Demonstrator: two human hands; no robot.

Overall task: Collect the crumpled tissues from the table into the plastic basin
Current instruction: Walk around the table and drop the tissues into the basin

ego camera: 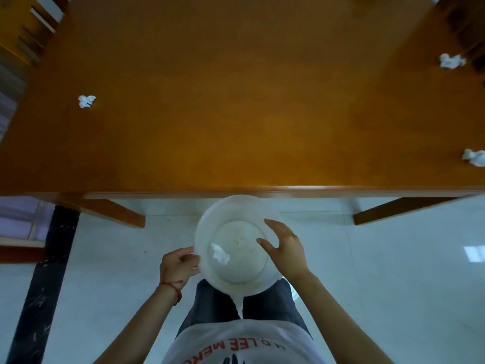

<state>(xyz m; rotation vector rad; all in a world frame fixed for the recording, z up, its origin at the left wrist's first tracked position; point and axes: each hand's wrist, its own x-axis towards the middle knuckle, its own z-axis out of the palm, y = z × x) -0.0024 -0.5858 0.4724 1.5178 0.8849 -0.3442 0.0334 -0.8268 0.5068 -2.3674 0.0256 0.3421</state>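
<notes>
Crumpled tissues: one (220,254) already lies inside the plastic basin (237,243), on its left side. Three are left on the worktop (236,101): one far left (86,101), one at the far right edge (452,60), one nearer on the right (474,157), partly cut off by the frame. All three sit well apart from each other and from you.

The basin is off the worktop, held just below its near edge, above your legs and the floor (393,258).

Left hand (178,264): grip pinched on the basin's left rim, thumb on top, fingers underneath from what shows. Right hand (284,245): fingers spread over the right rim, thumb reaching inside. It looks like a loose hold on the basin, not a clench; it holds no tissue.

Risks, my read:
- The basin looks tilted slightly. Let go with the right hand to reach and the one-handed pinch may let it tip, dumping the tissue onto the floor.
- The right-side tissues are close to the worktop's edge. A sweep could knock them off.
- The far left one is a long reach. Move the basin closer instead of stretching.
- Tissue is light, so a quick move of the basin could flick it out.
</notes>
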